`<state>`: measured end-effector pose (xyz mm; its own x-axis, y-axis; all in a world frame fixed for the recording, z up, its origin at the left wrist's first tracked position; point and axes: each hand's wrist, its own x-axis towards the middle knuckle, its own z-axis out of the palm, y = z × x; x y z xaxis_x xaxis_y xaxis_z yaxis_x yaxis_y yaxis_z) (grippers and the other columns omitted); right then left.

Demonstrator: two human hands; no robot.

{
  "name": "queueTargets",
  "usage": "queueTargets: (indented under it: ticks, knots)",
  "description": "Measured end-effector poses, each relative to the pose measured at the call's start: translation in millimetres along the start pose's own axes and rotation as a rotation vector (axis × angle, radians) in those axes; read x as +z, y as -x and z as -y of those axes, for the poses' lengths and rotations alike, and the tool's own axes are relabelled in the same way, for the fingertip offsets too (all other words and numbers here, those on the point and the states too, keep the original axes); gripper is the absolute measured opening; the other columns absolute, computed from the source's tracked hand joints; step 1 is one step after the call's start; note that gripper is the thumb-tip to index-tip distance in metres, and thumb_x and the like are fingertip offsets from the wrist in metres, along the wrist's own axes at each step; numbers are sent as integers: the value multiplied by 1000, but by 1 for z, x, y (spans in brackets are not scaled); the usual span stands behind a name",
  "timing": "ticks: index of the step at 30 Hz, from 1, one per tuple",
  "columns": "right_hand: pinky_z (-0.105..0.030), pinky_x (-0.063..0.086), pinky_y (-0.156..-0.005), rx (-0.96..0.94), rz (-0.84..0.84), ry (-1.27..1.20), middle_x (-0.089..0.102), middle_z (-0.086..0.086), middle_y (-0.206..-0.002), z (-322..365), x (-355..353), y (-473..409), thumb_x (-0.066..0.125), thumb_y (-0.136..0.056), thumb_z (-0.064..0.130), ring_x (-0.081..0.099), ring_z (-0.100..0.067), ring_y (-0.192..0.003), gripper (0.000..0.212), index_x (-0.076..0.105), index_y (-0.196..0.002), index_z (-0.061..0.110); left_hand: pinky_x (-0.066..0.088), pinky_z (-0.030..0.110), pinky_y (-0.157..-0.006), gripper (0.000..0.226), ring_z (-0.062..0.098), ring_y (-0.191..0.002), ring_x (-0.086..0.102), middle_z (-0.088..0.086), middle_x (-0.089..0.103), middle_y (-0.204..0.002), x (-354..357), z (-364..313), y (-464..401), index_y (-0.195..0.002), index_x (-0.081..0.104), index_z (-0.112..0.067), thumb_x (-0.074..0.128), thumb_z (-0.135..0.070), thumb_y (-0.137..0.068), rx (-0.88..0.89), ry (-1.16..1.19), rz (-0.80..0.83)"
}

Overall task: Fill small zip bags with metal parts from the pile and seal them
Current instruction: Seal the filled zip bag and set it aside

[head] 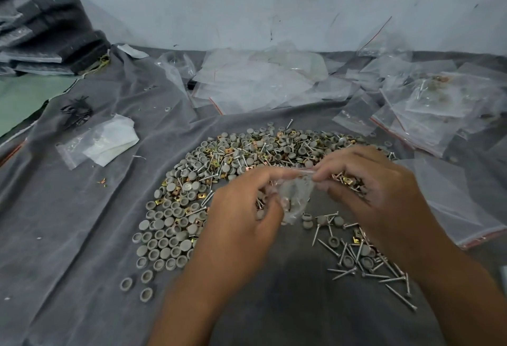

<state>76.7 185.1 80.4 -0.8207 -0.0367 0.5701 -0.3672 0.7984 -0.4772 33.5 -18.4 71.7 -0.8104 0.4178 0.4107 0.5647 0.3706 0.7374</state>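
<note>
zip bag held over the pile, seal in progress

step in hand, by my judgement: closing the strip along the mouth of the small zip bag (295,197). my left hand (241,214) has its fingers curled in and its grip pinches the bag's left upper edge; my right hand (367,181) pinches the right end of the mouth between thumb and fingertips. both grips are closed on the bag. the frame is blurred at the fingertips, so i cannot tell whether the strip is partly mated.

to do this well: keep the mouth stretched flat between the two grips, check that no part sits in the strip, then run the pinch along its full width. keep the bag upright so the contents stay low.

condition of the bag: clear, thin, crumpled plastic, hanging between my hands just above the pile of parts (247,170). a few grey round caps show through its lower half; whether screws or clips are inside, i cannot tell.

surroundings: the pile lies on a grey cloth (82,236) over the worktop, and mixes grey caps, brass-coloured clips and screws. loose screws (365,263) lie near my right wrist. empty bags (255,82) lie beyond the pile; bags holding parts (428,98) lie to the far right.
</note>
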Motion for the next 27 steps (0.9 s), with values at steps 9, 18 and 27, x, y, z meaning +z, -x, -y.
queueTargets:
  ticks: [9,18,27]
  knots:
    - [-23,53,-75,226,-159,-478,68,6,-90,4,15,-2,59,-97,37,68,-14,-85,7,57,-101,42,56,20,-79,30,11,-97,71,-7,75,-104,-9,4,-6,-108,70,-26,72,-44,-83,-208,494,-77]
    - [-23,56,-72,323,-107,-729,68,9,-88,-4,18,-3,60,-95,22,68,-13,-80,13,58,-107,27,56,24,-78,23,15,-82,70,1,75,-88,-7,7,-10,-104,69,-15,75,-16,-82,-217,503,-136]
    - [-21,53,-74,344,-20,-629,71,5,-98,0,26,3,70,-88,28,66,-7,-86,28,58,-110,41,55,33,-82,21,17,-87,68,-1,72,-92,-5,9,-10,-104,65,-23,74,-20,-85,-189,438,-219]
